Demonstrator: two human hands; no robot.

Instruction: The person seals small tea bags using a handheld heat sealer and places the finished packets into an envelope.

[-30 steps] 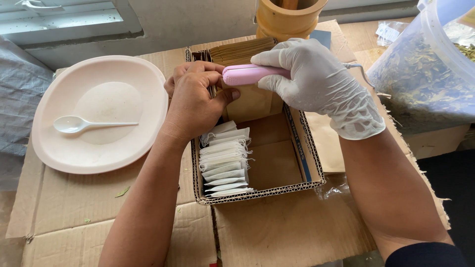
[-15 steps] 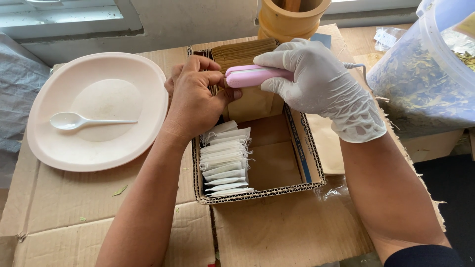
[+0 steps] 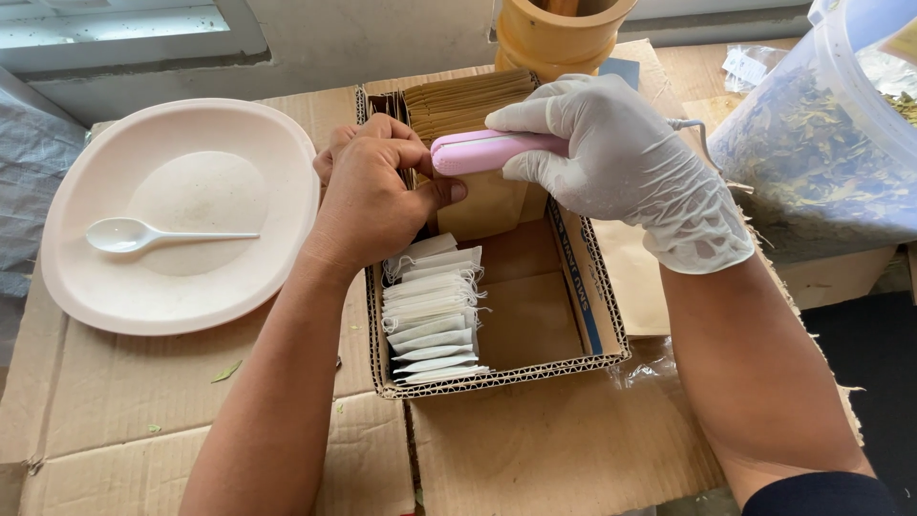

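Head view: the bare left hand (image 3: 368,191) pinches a brown paper pouch (image 3: 487,203) over the cardboard box (image 3: 592,296), while the gloved right hand (image 3: 621,162) closes firmly around a pink handheld sealer (image 3: 482,151) clamping the pouch's top edge. White tea bags (image 3: 432,311) stand filed inside the box; a white plate (image 3: 181,215) carrying a plastic spoon (image 3: 143,234) lies to the left.

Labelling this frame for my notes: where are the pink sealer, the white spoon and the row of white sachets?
pink sealer (image 3: 478,153), head view, on its bare pink body.
white spoon (image 3: 119,234), head view, on its bowl.
row of white sachets (image 3: 432,311), head view, mid-row.

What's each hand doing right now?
Left hand: bare, closed, pinching the brown pouch.
Right hand: gloved, closed around the pink sealer.
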